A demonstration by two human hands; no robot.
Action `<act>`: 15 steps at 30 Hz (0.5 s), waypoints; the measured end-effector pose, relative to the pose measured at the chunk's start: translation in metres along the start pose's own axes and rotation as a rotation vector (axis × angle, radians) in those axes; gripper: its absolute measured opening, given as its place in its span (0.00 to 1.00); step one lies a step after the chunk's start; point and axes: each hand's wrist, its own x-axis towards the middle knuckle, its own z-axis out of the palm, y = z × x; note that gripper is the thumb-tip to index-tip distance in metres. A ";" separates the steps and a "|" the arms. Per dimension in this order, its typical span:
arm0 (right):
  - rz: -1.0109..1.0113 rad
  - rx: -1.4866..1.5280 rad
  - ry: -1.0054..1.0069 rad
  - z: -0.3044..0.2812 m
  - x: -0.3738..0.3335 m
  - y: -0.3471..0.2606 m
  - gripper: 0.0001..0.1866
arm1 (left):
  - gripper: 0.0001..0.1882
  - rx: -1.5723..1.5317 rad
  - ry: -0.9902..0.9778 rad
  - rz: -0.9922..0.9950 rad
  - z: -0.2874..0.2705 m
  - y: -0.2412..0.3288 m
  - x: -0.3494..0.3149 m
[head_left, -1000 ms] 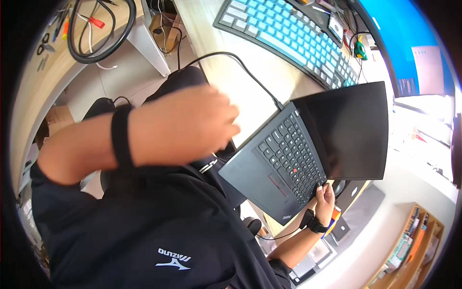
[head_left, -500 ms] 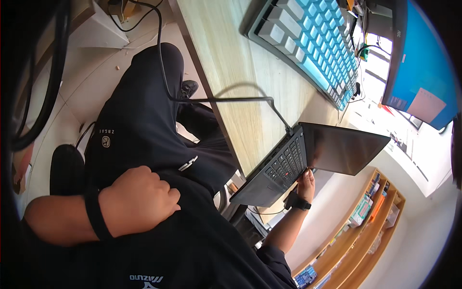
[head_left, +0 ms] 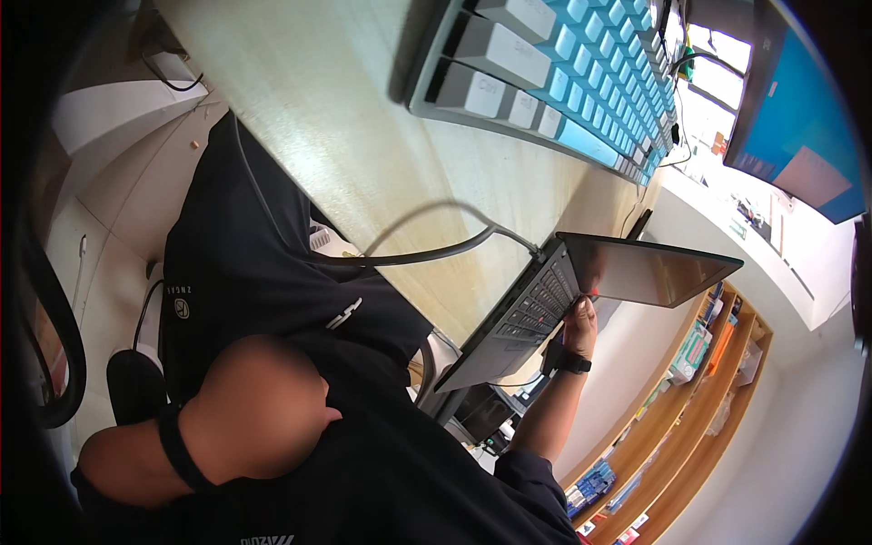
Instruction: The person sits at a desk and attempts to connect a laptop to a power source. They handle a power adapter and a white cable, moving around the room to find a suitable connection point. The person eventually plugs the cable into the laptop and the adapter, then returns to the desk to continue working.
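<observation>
An open black laptop (head_left: 516, 318) lies at the corner of the wooden desk, with its dark screen (head_left: 654, 265) raised. My right hand (head_left: 579, 329) grips its right edge near the hinge, thumb on top and fingers mostly hidden beneath. A black cable (head_left: 409, 256) runs from the laptop's left side over the desk edge. My left hand (head_left: 263, 409), with a black band on its wrist, rests against my dark shirt and lap. It keeps a rounded, closed shape, though most of it is blurred; one fingertip shows, and the palm side is hidden.
A blue and white keyboard (head_left: 554, 73) stands on the desk (head_left: 336, 136) beyond the laptop. Farther off is a monitor (head_left: 808, 118) with a blue screen. Wooden shelves (head_left: 672, 409) with boxes line the right wall. A thick black cable (head_left: 64, 363) hangs at the far left.
The whole view has shifted, bringing the keyboard and desk closer and lower. My right hand keeps hold of the laptop's edge. My left hand stays by my lap and is now blurred.
</observation>
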 end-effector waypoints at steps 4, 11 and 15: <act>-0.006 -0.042 0.019 0.005 -0.001 -0.001 0.15 | 0.17 0.012 0.010 -0.036 0.003 0.001 0.004; -0.024 -0.068 0.004 0.004 -0.001 0.001 0.15 | 0.16 0.060 -0.036 -0.079 0.007 0.000 0.010; -0.044 -0.088 0.003 0.010 -0.003 -0.005 0.13 | 0.16 0.073 -0.043 -0.084 0.010 0.000 0.013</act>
